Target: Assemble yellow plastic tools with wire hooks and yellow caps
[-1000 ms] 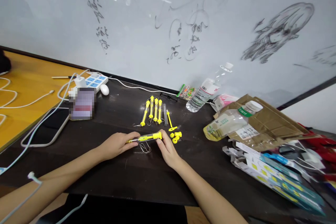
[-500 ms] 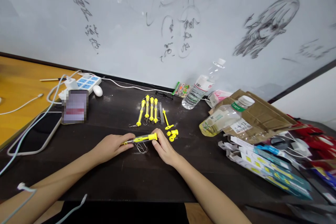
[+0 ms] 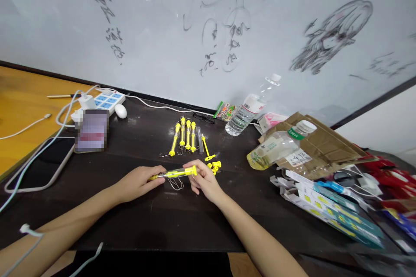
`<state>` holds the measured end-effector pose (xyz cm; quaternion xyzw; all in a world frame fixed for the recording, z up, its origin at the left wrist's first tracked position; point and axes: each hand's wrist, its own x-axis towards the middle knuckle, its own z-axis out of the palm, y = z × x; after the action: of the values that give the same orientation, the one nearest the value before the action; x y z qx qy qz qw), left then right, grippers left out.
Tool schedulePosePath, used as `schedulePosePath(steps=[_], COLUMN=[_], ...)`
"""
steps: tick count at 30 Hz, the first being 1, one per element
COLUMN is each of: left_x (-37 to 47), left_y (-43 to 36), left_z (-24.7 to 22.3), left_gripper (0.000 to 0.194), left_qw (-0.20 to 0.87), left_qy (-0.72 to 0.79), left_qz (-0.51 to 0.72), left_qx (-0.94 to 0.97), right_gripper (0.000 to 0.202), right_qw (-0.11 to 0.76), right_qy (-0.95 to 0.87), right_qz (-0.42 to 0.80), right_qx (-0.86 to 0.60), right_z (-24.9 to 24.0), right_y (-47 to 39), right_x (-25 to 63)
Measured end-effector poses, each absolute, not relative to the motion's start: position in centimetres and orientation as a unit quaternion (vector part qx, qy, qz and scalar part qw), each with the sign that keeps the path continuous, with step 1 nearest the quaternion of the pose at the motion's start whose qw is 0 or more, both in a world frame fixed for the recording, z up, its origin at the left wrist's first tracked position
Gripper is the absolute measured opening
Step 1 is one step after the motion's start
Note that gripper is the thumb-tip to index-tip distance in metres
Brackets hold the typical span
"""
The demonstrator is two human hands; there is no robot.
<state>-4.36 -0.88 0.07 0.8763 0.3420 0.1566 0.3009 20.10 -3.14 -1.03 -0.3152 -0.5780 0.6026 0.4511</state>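
Held level above the dark table is a clear tube with yellow fittings, a tubular spring scale. My left hand pinches its left end between thumb and fingers. At the other end, the fingers of my right hand close on the tube beside its yellow cap. Bent wire hooks lie on the table just below the tube. Beyond my hands several similar spring scales lie side by side. To their right are an empty clear tube, a yellow inner rod and small yellow caps.
A water bottle, a tilted drink bottle, flattened cardboard and a torn box stand or lie at right. Phones, cables and a power strip are at left. A whiteboard rises behind.
My right hand has shifted its grip at the yellow-capped end, its fingers now coming over the tube. That end has moved slightly right. My left hand keeps its hold.
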Motion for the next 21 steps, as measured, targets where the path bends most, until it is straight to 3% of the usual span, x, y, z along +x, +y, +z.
schedulePosePath(steps=[10, 16, 21], left_x=[-4.2, -3.5, -3.5], left_y=[-1.3, -1.9, -1.9], left_z=[-0.3, -0.3, 0.2], left_gripper=[0.031, 0.033, 0.034], left_qw=[0.397, 0.359, 0.311], left_qy=[0.307, 0.373, 0.397], left_qz=[0.168, 0.179, 0.16], left_qx=[0.849, 0.837, 0.849], right_gripper=[0.031, 0.036, 0.035], right_qw=[0.394, 0.449, 0.446], right_qy=[-0.617, -0.553, -0.54], right_qz=[0.6, 0.618, 0.623], right_qx=[-0.322, -0.334, -0.349], right_z=[-0.1, -0.9, -1.1], right_y=[-3.1, -2.3, -2.0], right_x=[21.6, 20.5, 20.3])
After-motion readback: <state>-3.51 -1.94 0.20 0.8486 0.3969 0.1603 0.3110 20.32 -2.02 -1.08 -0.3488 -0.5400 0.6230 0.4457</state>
